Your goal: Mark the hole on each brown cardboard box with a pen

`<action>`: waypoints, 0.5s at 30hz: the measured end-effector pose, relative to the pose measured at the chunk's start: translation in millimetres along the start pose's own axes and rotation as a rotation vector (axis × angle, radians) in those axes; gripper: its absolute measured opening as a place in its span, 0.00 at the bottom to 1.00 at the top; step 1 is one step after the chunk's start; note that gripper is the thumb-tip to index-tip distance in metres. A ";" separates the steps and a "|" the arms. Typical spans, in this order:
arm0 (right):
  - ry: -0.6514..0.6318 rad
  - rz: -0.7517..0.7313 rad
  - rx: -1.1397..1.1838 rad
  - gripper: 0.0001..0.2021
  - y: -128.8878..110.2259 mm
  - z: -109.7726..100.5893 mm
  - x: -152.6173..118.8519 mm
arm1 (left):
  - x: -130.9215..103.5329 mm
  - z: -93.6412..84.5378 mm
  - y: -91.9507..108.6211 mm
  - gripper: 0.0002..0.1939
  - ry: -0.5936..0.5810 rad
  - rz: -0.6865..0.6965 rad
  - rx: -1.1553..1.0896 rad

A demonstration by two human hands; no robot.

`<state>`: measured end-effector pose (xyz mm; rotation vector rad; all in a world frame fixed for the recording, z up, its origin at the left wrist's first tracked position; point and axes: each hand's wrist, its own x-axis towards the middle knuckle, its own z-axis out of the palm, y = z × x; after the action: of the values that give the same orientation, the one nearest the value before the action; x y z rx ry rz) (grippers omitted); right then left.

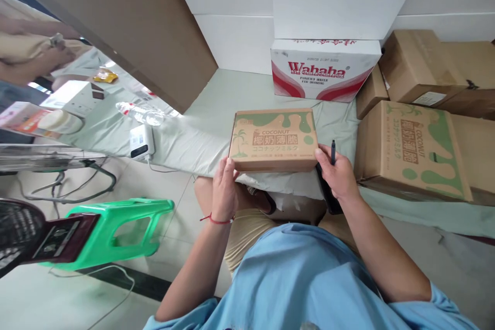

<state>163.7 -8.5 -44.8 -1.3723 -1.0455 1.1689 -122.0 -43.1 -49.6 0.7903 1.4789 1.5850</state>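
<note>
Your blue shirt (309,283) fills the bottom of the head view; ahead, the coconut carton (274,136) is at the near edge of the cloth-covered table (193,136); your right hand (340,175) pinches the carton's near right corner, a black pen (333,152) between its fingers; your left hand (224,191) touches the near left corner, fingers together, though I cannot tell if it pinches; a slack grip, hampered by that pen, could let the carton slip; its printed face points up, lettering upright to you, long axis left to right.
</note>
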 end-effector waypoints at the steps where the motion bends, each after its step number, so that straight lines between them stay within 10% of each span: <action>1: -0.020 -0.027 -0.005 0.26 -0.8 0.9 6.0 | 1.2 1.7 0.3 0.20 -0.008 0.022 0.008; 15: -0.034 0.125 0.441 0.16 16.3 -6.3 7.4 | 10.2 -18.0 -10.4 0.11 -0.151 0.003 -0.199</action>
<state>171.1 -4.1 -61.7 -1.0804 -0.6768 1.4203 -141.0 -42.9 -62.8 0.7779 1.1929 1.6090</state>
